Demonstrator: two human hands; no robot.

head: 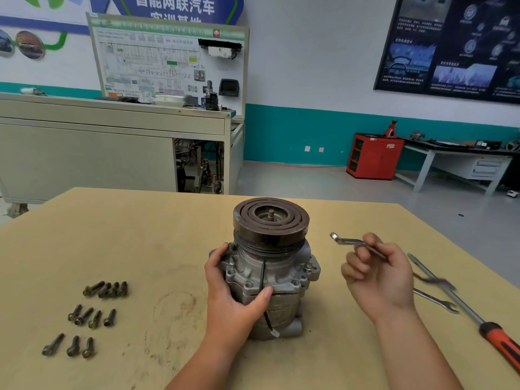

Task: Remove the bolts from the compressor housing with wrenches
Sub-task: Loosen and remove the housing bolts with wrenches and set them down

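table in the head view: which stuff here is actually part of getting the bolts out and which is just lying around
In the job: compressor, gripped by the left hand; wrench, pinched in the right hand; loose bolts, in rows at left.
Lying about: screwdriver; spare wrenches beside it.

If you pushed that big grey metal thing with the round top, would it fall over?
Probably heavy: the grey cast-metal compressor looks solid and thick. It may tip rather than slide, since it stands tall with a wide dark pulley on top; the left hand grips its side, likely steadying it. It looks stiff, not fragile.
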